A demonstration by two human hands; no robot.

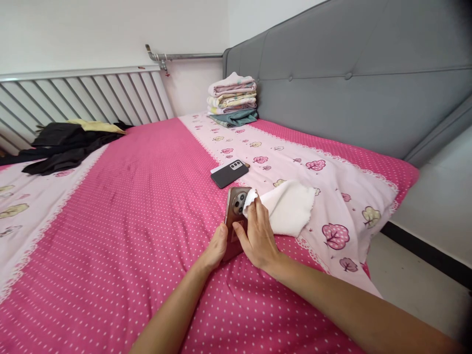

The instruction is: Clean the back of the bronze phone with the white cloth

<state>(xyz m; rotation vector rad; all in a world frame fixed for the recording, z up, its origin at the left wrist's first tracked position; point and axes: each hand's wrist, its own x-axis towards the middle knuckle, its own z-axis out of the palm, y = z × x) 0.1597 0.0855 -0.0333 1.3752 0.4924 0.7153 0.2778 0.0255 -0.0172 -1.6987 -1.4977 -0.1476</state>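
Bronze phone (pixel 233 209) lay back-up on the pink dotted sheet (pixel 147 206), just on the near side of the dark phone (pixel 229 172). Head view only. Its long axis ran away from the person, and the camera end pointed up toward the dark phone. Couldn't tell whether it sat flat or slightly propped.

Left hand (pixel 216 250) was clamped on the near end, thumb on the left edge and the other fingers hidden under the body. Right hand (pixel 258 236) had a corner of the white cloth (pixel 289 209) bunched under its fingertips and pressed on the round camera module. The rest of the cloth trailed right of the dark phone, over the pale tree-print strip.

A folded laundry stack (pixel 232 97) sat well beyond the dark phone. Black clothes (pixel 62 146) were far to its left.
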